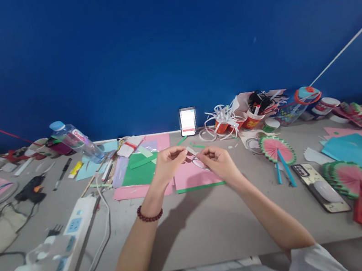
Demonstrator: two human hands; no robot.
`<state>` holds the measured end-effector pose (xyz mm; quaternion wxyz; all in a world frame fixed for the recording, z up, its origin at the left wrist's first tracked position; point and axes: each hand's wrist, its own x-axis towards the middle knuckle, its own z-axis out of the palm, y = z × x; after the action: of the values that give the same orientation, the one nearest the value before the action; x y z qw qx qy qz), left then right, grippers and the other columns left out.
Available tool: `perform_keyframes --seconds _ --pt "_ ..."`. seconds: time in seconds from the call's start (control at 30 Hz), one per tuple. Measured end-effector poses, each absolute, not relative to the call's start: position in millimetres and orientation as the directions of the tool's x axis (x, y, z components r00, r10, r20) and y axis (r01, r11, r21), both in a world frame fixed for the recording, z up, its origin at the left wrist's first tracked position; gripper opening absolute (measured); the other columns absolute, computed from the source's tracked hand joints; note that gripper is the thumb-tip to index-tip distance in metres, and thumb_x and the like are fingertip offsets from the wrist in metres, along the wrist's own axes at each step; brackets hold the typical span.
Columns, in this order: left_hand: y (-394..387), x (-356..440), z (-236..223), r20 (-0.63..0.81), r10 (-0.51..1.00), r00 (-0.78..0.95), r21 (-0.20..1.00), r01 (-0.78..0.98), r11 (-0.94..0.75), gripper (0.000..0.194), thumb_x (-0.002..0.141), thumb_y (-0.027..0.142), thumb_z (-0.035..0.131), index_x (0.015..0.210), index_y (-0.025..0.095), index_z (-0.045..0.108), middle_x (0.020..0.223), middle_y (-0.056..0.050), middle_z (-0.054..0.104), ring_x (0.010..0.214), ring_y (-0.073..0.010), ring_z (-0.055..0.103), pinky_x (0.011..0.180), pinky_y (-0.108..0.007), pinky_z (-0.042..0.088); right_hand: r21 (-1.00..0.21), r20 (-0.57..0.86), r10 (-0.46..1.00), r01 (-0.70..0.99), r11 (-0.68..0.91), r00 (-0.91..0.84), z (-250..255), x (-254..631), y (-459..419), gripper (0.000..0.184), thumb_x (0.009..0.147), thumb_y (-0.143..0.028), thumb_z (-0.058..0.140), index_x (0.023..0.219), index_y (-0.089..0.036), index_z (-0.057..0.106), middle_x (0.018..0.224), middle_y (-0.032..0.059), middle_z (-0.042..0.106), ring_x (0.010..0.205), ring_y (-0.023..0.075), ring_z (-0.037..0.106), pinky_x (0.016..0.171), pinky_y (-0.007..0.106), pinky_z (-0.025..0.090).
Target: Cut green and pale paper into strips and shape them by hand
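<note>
Above a pink paper sheet with a green strip along its near edge (pixel 200 180), my two hands are close together. My left hand (pixel 170 162) is closed in a pinch, thumb against fingers, at a small pale piece (pixel 191 151); its material is too small to tell. My right hand (pixel 219 160) also pinches, with a thin white loop (pixel 199 163) at its fingertips, perhaps a strip or tape ring. Small dark red spots show on the pink paper between the hands. A dark red bead bracelet (pixel 150 214) circles my left wrist.
Green paper (pixel 137 174), a tilted plastic bottle (pixel 79 141) and a power strip (pixel 76 238) are to the left. A lit phone (pixel 188 122) stands against the blue wall. Rightward are cups with white strips (pixel 222 124), watermelon-like paper fans (pixel 358 180) and another phone (pixel 303 173) under a mouse.
</note>
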<state>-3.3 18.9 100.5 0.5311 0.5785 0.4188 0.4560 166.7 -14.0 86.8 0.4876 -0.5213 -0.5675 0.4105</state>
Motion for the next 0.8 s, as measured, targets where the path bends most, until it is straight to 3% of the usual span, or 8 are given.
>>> perform_keyframes --seconds 0.3,0.8 --pt "20.4 -3.4 100.6 0.095 0.975 0.203 0.995 -0.009 -0.095 0.014 0.075 0.027 0.063 0.073 0.014 0.068 0.071 -0.005 0.071 0.062 -0.0146 0.067 0.059 -0.024 0.048 -0.978 0.128 0.991 0.172 0.122 0.028 87.7 166.0 -15.8 0.03 0.078 -0.047 0.065 0.069 -0.018 0.06 0.056 -0.0015 0.056 0.05 0.0109 0.051 0.049 0.023 0.039" --pt "20.1 -2.2 99.6 0.077 0.97 0.231 0.997 -0.011 -0.077 0.017 0.075 0.032 0.064 0.075 0.016 0.069 0.07 -0.005 0.072 0.064 -0.0161 0.068 0.06 -0.025 0.05 -0.972 0.146 0.989 0.192 0.138 0.027 84.5 166.5 -13.6 0.032 0.077 -0.05 0.064 0.07 -0.019 0.06 0.058 -0.0006 0.057 0.052 0.0119 0.053 0.05 0.024 0.04"
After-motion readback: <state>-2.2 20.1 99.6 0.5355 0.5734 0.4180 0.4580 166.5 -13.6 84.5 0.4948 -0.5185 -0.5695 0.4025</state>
